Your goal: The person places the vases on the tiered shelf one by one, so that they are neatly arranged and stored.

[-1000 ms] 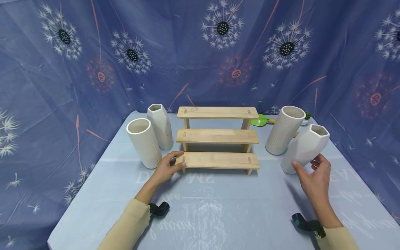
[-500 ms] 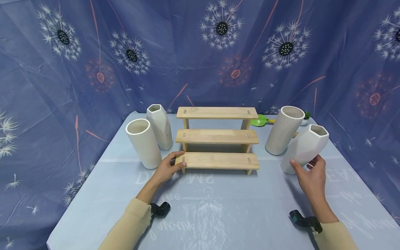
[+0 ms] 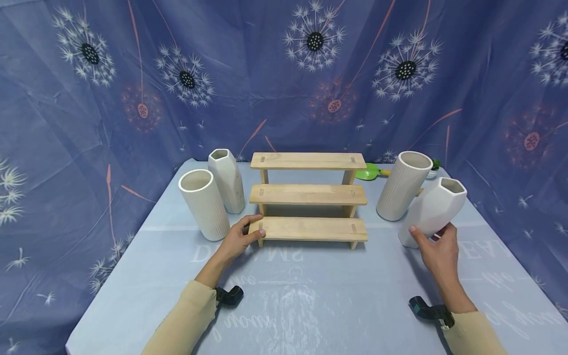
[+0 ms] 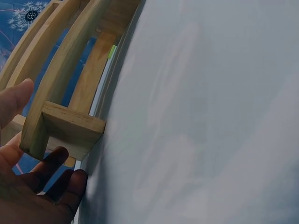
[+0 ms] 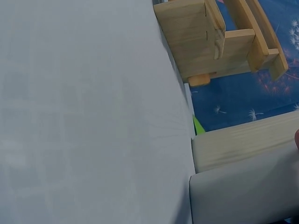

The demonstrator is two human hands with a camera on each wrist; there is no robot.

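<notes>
In the head view my left hand (image 3: 239, 240) grips the left end of the lowest board of a three-tier wooden display stand (image 3: 308, 229), thumb at the front edge and index finger towards the back edge. The left wrist view shows the fingers (image 4: 56, 161) around the end of the stand (image 4: 72, 128). Over on the right, my right hand (image 3: 439, 252) holds the lower part of a white faceted vase (image 3: 435, 209), thumb on its left face and fingers round its right side. That vase (image 5: 247, 186) stands beside a ribbed cream cylinder vase (image 5: 243, 144) in the right wrist view.
Left of the stand are another ribbed cylinder vase (image 3: 205, 207) and a second faceted vase (image 3: 228, 182). A ribbed vase (image 3: 404, 187) stands behind the held one. Further back lie a green toy shovel (image 3: 367, 172) and a small potted plant (image 3: 435, 167). A dandelion-print curtain (image 3: 248, 74) surrounds the table.
My right hand has shifted a little left on the faceted vase, its fingers closer in around it. The left hand, the stand and the vases look the same.
</notes>
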